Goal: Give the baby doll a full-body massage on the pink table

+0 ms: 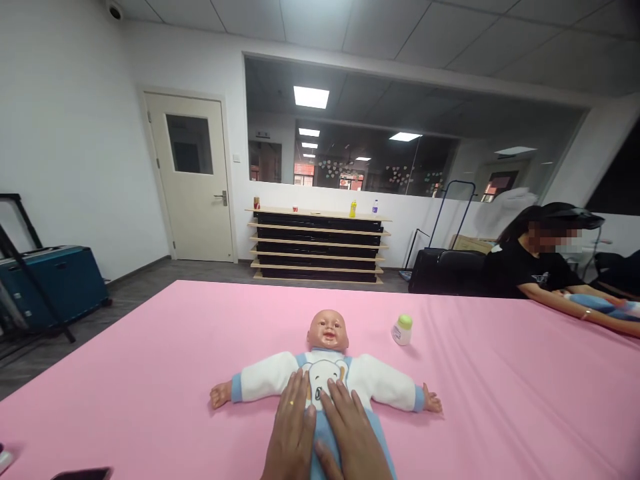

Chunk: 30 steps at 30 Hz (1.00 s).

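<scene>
A baby doll (327,330) lies on its back on a pink-covered table (165,373), arms stretched out to both sides. It wears a white and light-blue outfit (267,378) with a bear face on the chest. My left hand (291,427) rests flat on the left part of the doll's front, with a ring on one finger. Beside it my right hand (350,427) lies flat on the belly and chest, fingers stretched out. Neither hand grips anything. Beyond the doll's arm on the right stands a small white jar with a green lid (403,330).
A dark phone-like object (83,474) lies at the near left edge, close to a partly cut-off white item (5,459). At the right, another person (533,267) leans on the table with a blue item (593,303). A low shelf stack (320,243) stands behind.
</scene>
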Each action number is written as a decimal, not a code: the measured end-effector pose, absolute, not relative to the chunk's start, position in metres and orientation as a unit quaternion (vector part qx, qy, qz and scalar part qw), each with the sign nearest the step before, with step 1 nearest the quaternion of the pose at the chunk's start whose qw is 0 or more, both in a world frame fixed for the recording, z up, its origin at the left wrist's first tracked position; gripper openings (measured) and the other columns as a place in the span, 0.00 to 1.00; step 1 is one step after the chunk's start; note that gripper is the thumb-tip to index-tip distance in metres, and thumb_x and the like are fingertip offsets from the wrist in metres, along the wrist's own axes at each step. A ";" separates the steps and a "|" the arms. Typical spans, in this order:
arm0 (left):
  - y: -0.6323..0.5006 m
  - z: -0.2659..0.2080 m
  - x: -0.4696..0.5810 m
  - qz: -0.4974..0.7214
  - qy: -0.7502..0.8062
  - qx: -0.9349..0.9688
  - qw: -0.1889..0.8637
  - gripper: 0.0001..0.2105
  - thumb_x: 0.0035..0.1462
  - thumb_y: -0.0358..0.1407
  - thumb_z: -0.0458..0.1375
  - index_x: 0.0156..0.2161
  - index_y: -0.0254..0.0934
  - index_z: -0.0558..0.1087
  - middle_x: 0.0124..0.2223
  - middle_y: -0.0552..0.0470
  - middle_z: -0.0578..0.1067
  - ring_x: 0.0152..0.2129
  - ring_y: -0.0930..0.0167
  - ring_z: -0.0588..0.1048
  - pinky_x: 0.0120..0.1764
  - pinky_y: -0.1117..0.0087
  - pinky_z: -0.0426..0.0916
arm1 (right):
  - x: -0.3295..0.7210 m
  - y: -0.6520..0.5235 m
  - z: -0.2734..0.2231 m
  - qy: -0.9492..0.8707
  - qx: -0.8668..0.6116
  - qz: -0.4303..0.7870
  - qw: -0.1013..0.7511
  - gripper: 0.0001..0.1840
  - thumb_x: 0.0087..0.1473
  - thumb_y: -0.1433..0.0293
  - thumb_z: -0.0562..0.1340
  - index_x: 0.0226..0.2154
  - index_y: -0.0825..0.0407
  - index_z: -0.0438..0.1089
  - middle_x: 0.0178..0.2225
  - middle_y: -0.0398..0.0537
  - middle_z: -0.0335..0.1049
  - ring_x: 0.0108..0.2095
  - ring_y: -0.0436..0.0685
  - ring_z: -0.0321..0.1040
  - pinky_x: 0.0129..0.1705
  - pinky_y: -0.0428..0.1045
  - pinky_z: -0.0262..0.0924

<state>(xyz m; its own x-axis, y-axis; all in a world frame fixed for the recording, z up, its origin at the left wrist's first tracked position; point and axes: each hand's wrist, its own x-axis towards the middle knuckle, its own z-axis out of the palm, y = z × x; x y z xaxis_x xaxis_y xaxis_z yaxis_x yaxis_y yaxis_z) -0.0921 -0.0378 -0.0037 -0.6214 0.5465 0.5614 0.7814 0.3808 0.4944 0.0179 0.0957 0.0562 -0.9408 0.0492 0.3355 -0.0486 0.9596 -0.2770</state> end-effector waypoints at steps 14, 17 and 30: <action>-0.039 0.033 -0.090 -0.220 -0.730 -0.591 0.262 0.30 0.62 0.38 0.46 0.67 0.37 0.45 0.65 0.50 0.57 0.65 0.62 0.47 0.63 0.55 0.47 | 0.022 0.104 0.028 -0.957 -0.113 0.187 0.189 0.39 0.61 0.53 0.48 0.67 0.53 0.35 0.67 0.49 0.29 0.67 0.66 0.30 0.65 0.65 0.43; -0.041 0.038 -0.091 -0.180 -0.714 -0.614 0.285 0.30 0.62 0.40 0.48 0.67 0.39 0.47 0.65 0.55 0.59 0.64 0.64 0.51 0.63 0.58 0.49 | 0.025 0.099 0.031 -0.959 -0.144 0.186 0.159 0.40 0.61 0.52 0.47 0.66 0.57 0.39 0.67 0.53 0.30 0.67 0.66 0.29 0.65 0.65 0.40; -0.031 -0.004 -0.097 -0.340 -0.746 -0.550 0.158 0.29 0.63 0.38 0.43 0.67 0.46 0.42 0.68 0.50 0.52 0.65 0.62 0.45 0.63 0.48 0.44 | 0.085 0.056 0.061 -0.956 -0.157 0.237 0.077 0.51 0.53 0.51 0.59 0.66 0.64 0.38 0.66 0.65 0.30 0.66 0.70 0.29 0.65 0.65 0.38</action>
